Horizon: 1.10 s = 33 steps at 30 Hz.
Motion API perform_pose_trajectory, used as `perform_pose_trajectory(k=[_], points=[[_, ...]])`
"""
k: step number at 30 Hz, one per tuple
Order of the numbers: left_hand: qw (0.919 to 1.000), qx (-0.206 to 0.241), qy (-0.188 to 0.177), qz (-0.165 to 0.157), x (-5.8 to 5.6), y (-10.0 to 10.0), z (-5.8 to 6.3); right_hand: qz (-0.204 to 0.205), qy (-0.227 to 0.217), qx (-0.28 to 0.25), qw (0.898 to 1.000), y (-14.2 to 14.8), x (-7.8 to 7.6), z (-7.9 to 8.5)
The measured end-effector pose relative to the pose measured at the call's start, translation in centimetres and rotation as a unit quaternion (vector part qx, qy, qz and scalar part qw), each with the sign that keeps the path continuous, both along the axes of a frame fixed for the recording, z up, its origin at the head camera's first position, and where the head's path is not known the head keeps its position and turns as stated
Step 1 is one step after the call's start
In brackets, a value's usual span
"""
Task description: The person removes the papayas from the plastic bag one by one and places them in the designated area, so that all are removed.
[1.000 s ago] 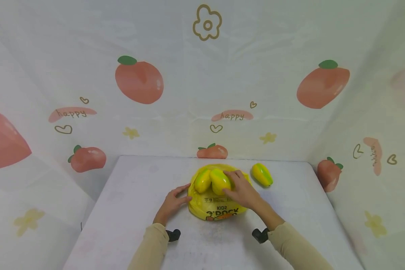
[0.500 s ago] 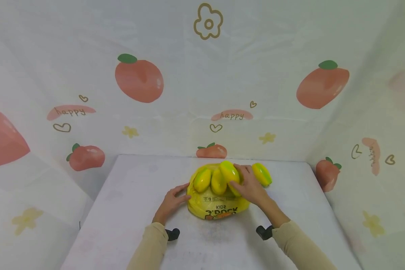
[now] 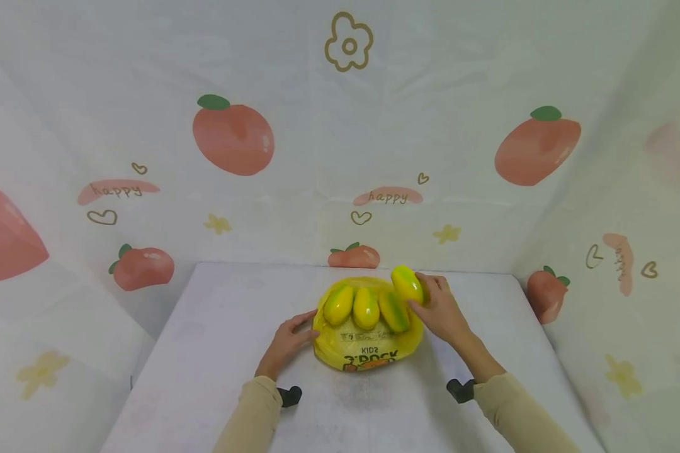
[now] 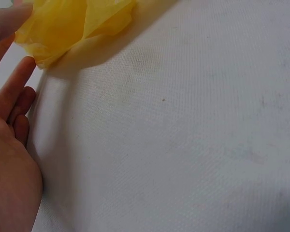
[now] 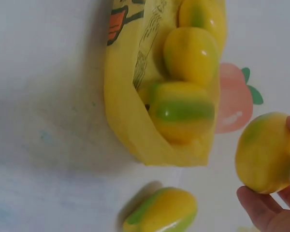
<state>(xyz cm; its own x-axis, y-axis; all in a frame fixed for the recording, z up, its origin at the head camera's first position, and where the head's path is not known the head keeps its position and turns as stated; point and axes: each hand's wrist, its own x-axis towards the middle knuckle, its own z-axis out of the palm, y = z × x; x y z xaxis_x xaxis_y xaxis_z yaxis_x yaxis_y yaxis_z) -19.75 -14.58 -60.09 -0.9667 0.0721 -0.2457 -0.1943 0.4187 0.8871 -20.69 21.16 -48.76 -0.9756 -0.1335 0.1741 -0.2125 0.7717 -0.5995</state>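
A yellow plastic bag (image 3: 340,355) with upside-down printing lies spread on the table, its mouth gaping. Three glossy yellow-green mangoes sit inside it: a left one (image 3: 339,305), a middle one (image 3: 366,308) and a right one (image 3: 395,311). My right hand (image 3: 439,308) grips another mango (image 5: 266,152) between thumb and fingers, raised above the bag's right edge. On the table beside the bag lies a further mango (image 5: 162,212), hidden behind my right hand in the head view. My left hand (image 3: 286,343) touches the bag's left side with its fingertips, fingers fairly straight.
The white table (image 3: 215,390) meets a white cloth backdrop (image 3: 294,126) at the back and sides. The cloth carries printed peaches, hearts and flowers. Black wrist mounts show below my left wrist (image 3: 290,396) and right wrist (image 3: 460,391).
My right hand has lifted the mango from over the middle of the bag and carried it right, uncovering the mangoes beneath. My left hand has stayed at the bag's left side.
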Motion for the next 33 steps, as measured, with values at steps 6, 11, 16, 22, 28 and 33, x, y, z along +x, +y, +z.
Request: perform_pose_trajectory(k=[6,11,16,22,28,33], points=[[1.0,0.0,0.001,0.001,0.1,0.0,0.4,-0.016,0.024,0.002,1.0,1.3,-0.4,-0.2],[1.0,0.006,-0.001,0.006,-0.1,-0.1,0.1,-0.022,0.017,0.002,1.0,2.2,-0.8,-0.1],[1.0,0.004,-0.001,0.003,-0.1,-0.2,0.1,-0.033,0.006,-0.001,0.999,3.5,-1.1,0.0],[1.0,0.004,-0.003,0.008,0.0,-0.2,0.2,-0.043,0.003,0.007,0.999,5.0,-1.4,-0.4],[0.9999,0.0,-0.007,0.009,-0.1,-0.1,0.1,-0.055,0.01,0.011,0.998,6.1,-1.7,-1.2],[0.9999,0.003,-0.009,0.009,-0.1,0.0,0.1,-0.07,0.017,0.021,0.997,7.0,-1.9,-1.5]])
